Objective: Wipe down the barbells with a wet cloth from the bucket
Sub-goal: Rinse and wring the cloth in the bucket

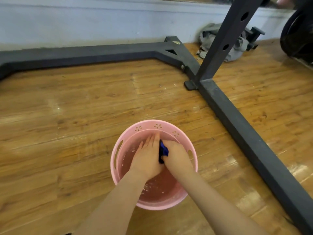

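A round pink plastic bucket, pierced with flower-shaped cut-outs along its far rim and slotted handle openings at its sides, is set on the glossy wood-plank floor. Shallow water is seen inside it, with small pale flecks near the bottom. Both hands are lowered into the bucket from above, side by side and touching. A dark blue wet cloth is bunched between them, over the water, and only a narrow strip of it is visible. The left hand is laid against the cloth with its fingers straight and pointed toward the far rim. The right hand is curled around the cloth, its fingers wrapped over the bundle so that most of the fabric is hidden. Bare forearms are extended from the lower edge of the view. A black steel rack frame is placed on the floor, its base beams running behind the bucket and along its right, well apart from it. A slanted upright post with round holes is joined to that base. Behind the post, a crumpled grey fabric bag is heaped on the floor against the pale blue wall. At the upper right edge, a dark round weight plate is partly cut off by the frame; the bar it belongs to cannot be made out.
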`<state>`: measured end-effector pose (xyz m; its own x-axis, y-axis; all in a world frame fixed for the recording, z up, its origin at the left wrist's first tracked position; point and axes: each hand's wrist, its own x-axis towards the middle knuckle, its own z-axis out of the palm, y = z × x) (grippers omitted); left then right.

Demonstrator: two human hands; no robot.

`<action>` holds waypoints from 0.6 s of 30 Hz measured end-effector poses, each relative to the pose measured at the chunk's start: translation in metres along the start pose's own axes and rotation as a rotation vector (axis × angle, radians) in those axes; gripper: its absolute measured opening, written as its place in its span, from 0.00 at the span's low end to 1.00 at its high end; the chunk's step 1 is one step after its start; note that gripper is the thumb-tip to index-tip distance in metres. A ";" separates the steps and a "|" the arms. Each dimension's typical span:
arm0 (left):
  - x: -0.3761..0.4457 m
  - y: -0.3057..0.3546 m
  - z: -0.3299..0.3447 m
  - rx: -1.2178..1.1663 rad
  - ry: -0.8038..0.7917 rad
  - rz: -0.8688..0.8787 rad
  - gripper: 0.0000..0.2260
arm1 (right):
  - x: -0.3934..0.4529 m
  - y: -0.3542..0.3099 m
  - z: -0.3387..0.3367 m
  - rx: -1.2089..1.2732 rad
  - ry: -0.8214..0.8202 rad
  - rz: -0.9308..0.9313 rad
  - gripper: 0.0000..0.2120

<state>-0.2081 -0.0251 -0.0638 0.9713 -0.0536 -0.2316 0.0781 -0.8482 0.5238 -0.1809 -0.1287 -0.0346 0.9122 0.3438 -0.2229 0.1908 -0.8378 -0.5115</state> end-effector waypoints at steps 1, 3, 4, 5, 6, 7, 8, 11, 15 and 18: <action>0.000 0.003 -0.001 -0.095 0.030 -0.002 0.40 | -0.006 0.003 -0.005 0.010 -0.013 -0.052 0.17; -0.005 0.008 -0.003 -0.184 0.066 0.040 0.35 | -0.017 0.010 -0.018 -0.007 -0.067 -0.165 0.18; -0.007 0.011 -0.002 -0.156 0.088 0.084 0.31 | -0.023 0.014 -0.025 -0.042 -0.084 -0.221 0.18; -0.008 0.012 0.000 -0.112 0.105 0.125 0.27 | -0.027 0.020 -0.032 -0.095 -0.065 -0.274 0.18; -0.008 0.012 0.002 -0.084 0.120 0.156 0.24 | -0.031 0.026 -0.038 -0.169 0.004 -0.308 0.18; -0.008 0.012 0.003 -0.089 0.135 0.165 0.22 | -0.033 0.033 -0.042 -0.236 0.101 -0.311 0.19; -0.006 0.011 0.006 -0.141 0.163 0.156 0.20 | -0.033 0.038 -0.045 -0.285 0.198 -0.281 0.19; -0.003 0.016 0.004 -0.584 0.207 -0.081 0.17 | -0.028 0.036 -0.052 -0.283 0.234 -0.087 0.19; -0.003 0.025 -0.012 -1.314 0.028 -0.663 0.12 | -0.024 0.027 -0.040 -0.345 0.068 0.024 0.30; -0.008 0.019 -0.019 -1.617 -0.139 -0.656 0.16 | -0.026 0.018 -0.024 -0.368 0.074 0.100 0.36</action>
<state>-0.2100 -0.0304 -0.0362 0.6724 -0.0611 -0.7377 0.6249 0.5809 0.5215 -0.1921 -0.1629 -0.0182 0.9540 0.2321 -0.1896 0.2044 -0.9665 -0.1550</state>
